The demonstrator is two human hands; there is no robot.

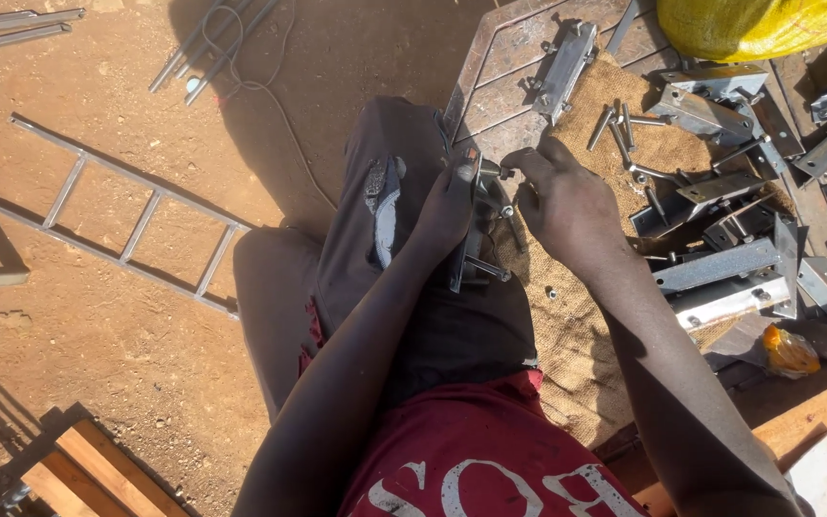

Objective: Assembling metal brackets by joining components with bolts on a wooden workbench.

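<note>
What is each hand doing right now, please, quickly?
Left hand: closed around a metal bracket held on the knee.
Right hand: fingers pinched at a bolt on the bracket's top end.

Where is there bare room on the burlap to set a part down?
Free: the burlap strip between the right forearm and the person's lap, holding only a small nut. Crowded: the right side, piled with metal brackets and loose bolts. The left hand grips a bracket.
</note>
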